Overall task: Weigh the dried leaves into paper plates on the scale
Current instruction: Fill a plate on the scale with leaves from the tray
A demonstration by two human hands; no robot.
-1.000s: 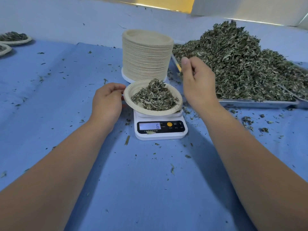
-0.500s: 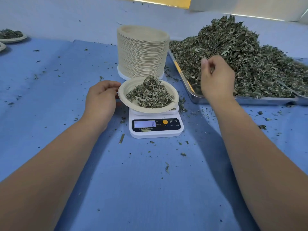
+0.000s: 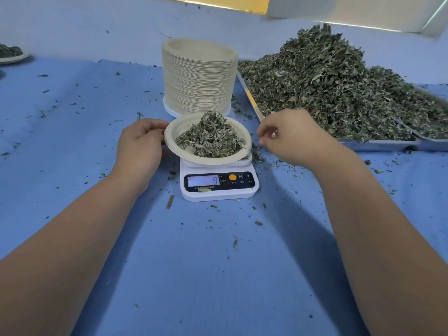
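Dried leaves (image 3: 211, 139) sat in a paper plate (image 3: 178, 129) on the scale (image 3: 218, 190). The left hand (image 3: 139, 145) held the plate's rim. The right hand (image 3: 293, 138) was curled beside it; I could not tell if it held anything.

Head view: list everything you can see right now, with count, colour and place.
paper plate: one, off-white, on the scale, holding leaves
scale: one, white, centre of the cloth
plate stack: one, beige, behind the scale
dried leaves: one large heap, dark green, on the tray
tray: silver, right; count unclear
filled plate: one, off-white, far left
cloth: one, blue, underneath everything
left hand: grips the paper plate's left rim
right hand: fingers curled, right of the paper plate; contents unclear
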